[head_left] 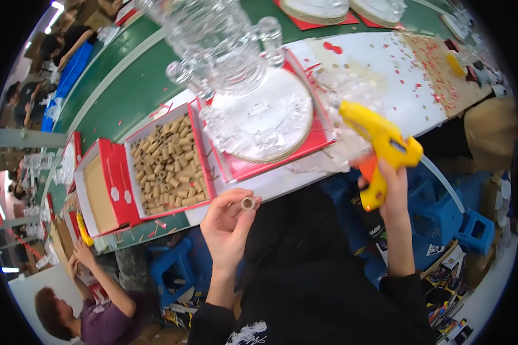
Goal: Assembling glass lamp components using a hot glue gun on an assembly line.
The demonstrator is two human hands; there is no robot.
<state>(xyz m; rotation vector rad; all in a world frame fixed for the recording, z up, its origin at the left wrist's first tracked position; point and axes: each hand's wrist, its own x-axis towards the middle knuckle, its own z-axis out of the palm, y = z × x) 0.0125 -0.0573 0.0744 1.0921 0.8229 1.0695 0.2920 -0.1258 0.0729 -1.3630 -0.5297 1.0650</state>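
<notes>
Between the thumb and fingers of my left hand [227, 224] is a short brown cardboard tube [248, 203], its open end facing up. My right hand [390, 187] grips the handle of a yellow glue gun [380, 132] with an orange trigger, its nozzle pointing up and left over the table. Beyond my left hand, a red-edged box [208, 172] is filled with many similar tubes. To its right, a round white board [253, 109] edged with clear plastic pieces lies in a red tray [236, 168]. Clear plastic parts [224, 46] stand upright at its far side.
An opened red box lid [118, 195] lies left of the tubes. Red and tan bits [426, 75] litter the table's right side. Blue stools [437, 207] stand below the table edge. At lower left a person in a purple shirt [106, 316] works beside another yellow glue gun [84, 230].
</notes>
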